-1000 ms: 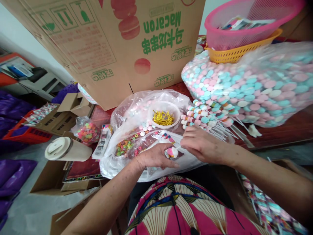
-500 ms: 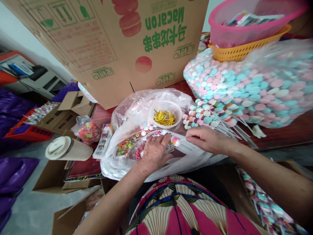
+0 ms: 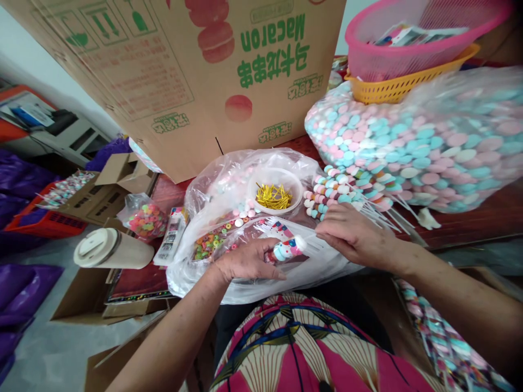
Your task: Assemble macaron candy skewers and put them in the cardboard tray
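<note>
Cup (image 3: 112,248) is seen well left of the left hand (image 3: 247,261), whose thumb is spread at one end of the candy (image 3: 288,249), placed between the hands. The right hand (image 3: 354,237) is curled near skewers (image 3: 340,189). Whether anything is gripped by either cannot be told.

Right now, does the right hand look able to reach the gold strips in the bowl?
Probably yes: the open-topped bowl stands near the right hand, and nothing visible covers the gold strips.
</note>
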A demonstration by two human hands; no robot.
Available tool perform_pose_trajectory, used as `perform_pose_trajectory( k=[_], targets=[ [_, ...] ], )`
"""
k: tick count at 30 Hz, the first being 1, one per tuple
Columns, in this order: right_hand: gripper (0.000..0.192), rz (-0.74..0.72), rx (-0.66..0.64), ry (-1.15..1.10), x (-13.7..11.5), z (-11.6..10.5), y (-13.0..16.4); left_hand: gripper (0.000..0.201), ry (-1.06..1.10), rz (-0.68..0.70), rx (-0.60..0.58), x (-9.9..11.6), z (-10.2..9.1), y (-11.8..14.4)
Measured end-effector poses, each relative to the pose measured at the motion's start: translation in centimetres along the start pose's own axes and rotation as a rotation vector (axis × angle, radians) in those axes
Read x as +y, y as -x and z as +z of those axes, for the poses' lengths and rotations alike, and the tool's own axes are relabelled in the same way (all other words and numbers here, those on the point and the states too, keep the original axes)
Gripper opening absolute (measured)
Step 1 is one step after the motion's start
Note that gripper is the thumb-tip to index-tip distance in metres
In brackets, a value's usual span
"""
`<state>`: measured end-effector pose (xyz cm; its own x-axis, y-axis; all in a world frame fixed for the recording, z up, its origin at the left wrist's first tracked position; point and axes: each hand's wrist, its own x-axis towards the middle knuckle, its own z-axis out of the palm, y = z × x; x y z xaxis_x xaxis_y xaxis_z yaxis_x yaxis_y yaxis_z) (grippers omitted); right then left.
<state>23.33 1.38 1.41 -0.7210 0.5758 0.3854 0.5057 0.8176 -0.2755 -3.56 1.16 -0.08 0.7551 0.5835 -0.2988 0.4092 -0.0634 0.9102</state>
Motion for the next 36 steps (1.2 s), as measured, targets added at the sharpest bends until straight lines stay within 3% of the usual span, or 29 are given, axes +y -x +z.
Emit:
perform_pose_trajectory(
  k=[5,9,15,21,24,27,29,33,36],
  targets=[
    [0.024,-0.094,0.001,0.139,-0.1,-0.8,-0.3,0.037,0.055,-0.046,-0.088,-0.1,0.3,0.2],
    [0.023,-0.138,-0.015,0.155,-0.6,-1.3,-0.7,0.034,0.255,-0.057,-0.202,-0.2,0.4,0.4],
    [0.023,-0.111,-0.044,0.128,-1.5,0.4,-0.9,0.040,0.266,-0.156,-0.070,0.6,1.1,-0.2],
    [0.023,-0.058,-0.156,-0.008,-2.6,2.2,-1.8,0.038,0.206,-0.208,-0.040,1.0,2.1,-1.3],
    [0.020,0.028,-0.166,-0.087,-2.7,2.6,-2.2,0.030,0.206,-0.155,0.048,0.6,2.6,-1.9],
    [0.019,0.144,-0.078,-0.213,-1.8,2.8,-2.0,0.031,0.261,-0.084,0.097,-0.1,3.0,-2.3],
    [0.019,0.171,-0.069,-0.274,-1.3,3.1,-1.7,0.029,0.171,-0.080,0.121,-0.6,3.5,-2.6],
    [0.022,0.159,-0.169,-0.348,-1.3,4.3,-1.5,0.027,-0.213,-0.090,0.272,-1.6,4.3,-3.3],
    [0.022,0.242,-0.165,-0.437,-1.1,5.0,-1.6,0.041,-0.100,-0.046,0.299,-1.8,3.6,-2.6]
  ],
)
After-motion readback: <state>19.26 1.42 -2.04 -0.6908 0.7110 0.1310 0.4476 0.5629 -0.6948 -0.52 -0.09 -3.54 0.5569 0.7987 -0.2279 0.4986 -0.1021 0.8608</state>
